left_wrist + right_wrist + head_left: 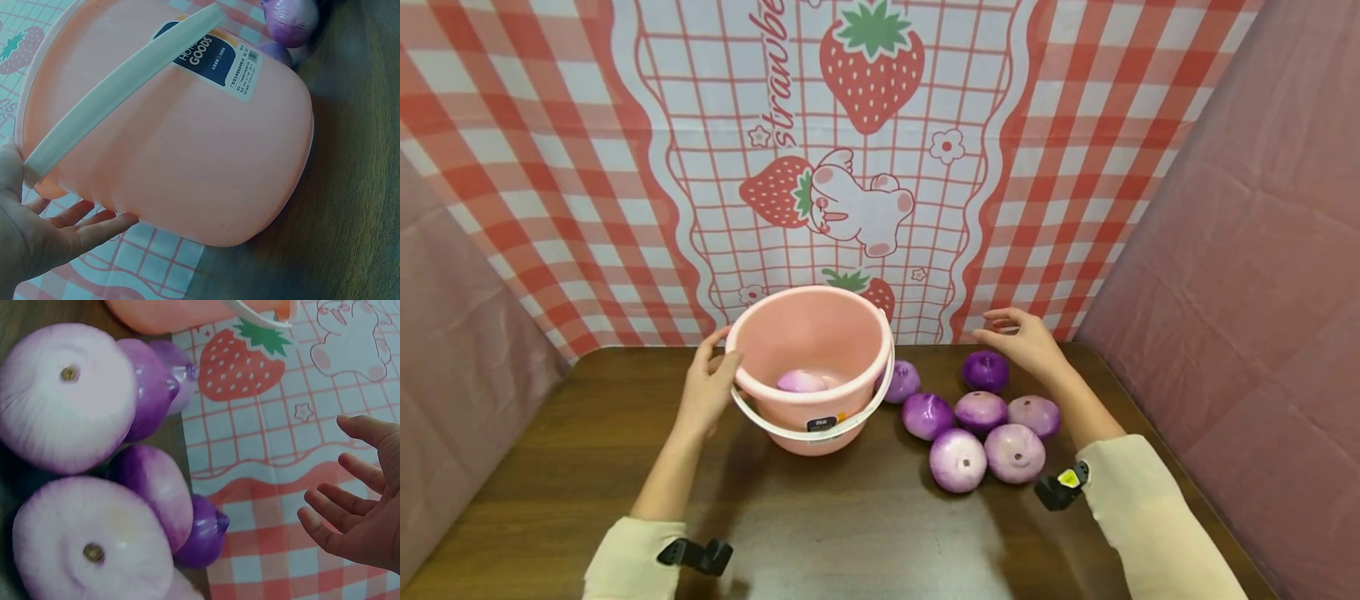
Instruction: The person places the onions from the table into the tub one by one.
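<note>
On tbl (850, 533) we're counting 7 onions (951, 458), then 1 pink bucket (812, 337) w/ 1 more onion (801, 382) inside.
Tbl's running wide L of bucket; onions, glossy purple-white, are crowding its R. L hand (710, 387) is pinching bucket rim (808, 288); R hand (1026, 340), fingers loosely spread, is holding nothing nr checked cloth (865, 208).

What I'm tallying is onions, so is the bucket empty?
No, the head view shows an onion lying inside the bucket.
</note>
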`<state>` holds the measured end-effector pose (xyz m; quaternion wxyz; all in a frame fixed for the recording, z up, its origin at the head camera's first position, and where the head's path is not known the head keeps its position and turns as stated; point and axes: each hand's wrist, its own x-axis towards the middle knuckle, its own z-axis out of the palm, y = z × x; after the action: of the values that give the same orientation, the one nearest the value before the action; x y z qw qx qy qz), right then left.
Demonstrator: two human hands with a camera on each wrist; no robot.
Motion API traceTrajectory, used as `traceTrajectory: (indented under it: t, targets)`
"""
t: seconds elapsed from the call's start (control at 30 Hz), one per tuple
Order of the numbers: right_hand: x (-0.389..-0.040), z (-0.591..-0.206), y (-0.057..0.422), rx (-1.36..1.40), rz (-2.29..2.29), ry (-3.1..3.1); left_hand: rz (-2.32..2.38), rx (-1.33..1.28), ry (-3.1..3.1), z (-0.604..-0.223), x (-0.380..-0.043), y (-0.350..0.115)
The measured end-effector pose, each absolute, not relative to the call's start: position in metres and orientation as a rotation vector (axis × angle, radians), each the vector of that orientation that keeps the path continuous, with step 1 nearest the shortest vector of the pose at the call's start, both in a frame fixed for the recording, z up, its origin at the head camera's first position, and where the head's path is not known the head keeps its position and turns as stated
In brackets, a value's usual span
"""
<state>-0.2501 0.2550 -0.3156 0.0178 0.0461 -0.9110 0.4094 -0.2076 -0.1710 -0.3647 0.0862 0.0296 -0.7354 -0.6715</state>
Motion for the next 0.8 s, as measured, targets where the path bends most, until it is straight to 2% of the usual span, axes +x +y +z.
traceTrajectory:
  t: [0.8]
  targets:
    - [-0.232,-0.346,0.301,0.071,1.069,-2.968,-1.996,0.102,-2.192,-0.365,-0.208,-0.172]
